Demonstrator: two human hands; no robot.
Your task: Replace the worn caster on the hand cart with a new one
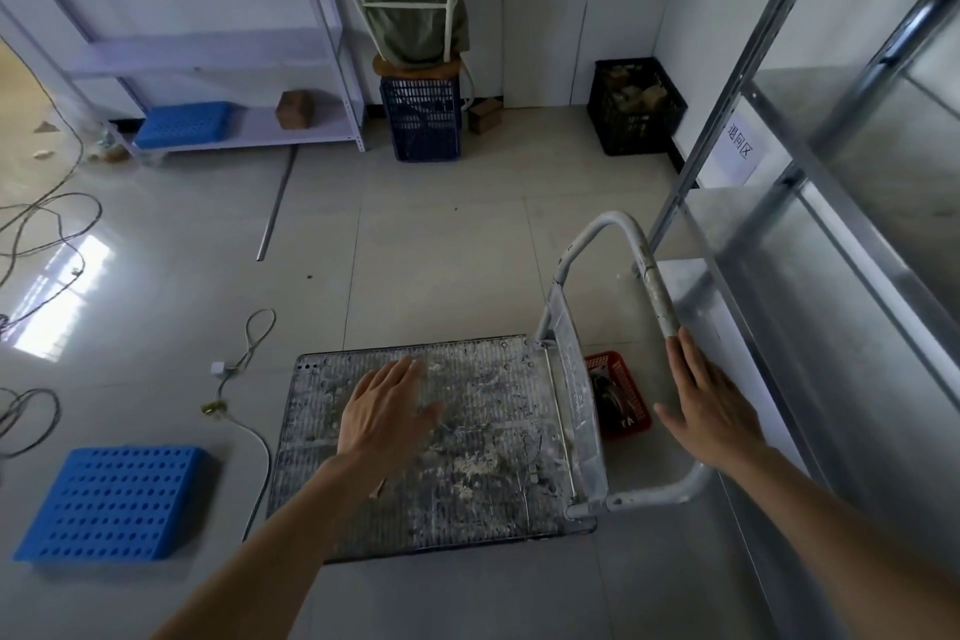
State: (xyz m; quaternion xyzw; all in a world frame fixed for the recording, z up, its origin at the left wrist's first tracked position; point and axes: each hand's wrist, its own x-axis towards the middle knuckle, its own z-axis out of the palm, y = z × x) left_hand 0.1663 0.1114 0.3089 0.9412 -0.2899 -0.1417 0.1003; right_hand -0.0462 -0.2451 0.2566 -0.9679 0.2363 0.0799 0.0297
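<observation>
The hand cart (483,494) stands upright on the tiled floor in front of me, its grey deck stained with white patches. Its casters are hidden beneath the deck. The grey tubular handle (657,286) rises at the cart's right end. My left hand (382,411) hovers over the deck with fingers spread and straight. My right hand (711,405) is open with straight fingers, right at the handle's top bar; I cannot tell whether it touches. A small red basket (636,424) with dark parts inside sits on the floor just behind the handle.
A metal shelving rack (810,244) stands close on the right. A blue perforated tray (111,504) lies on the floor at left, near loose cables (244,379). Farther back are a white shelf (208,68), a blue crate (421,120), a black crate (636,107) and a metal rod (275,208).
</observation>
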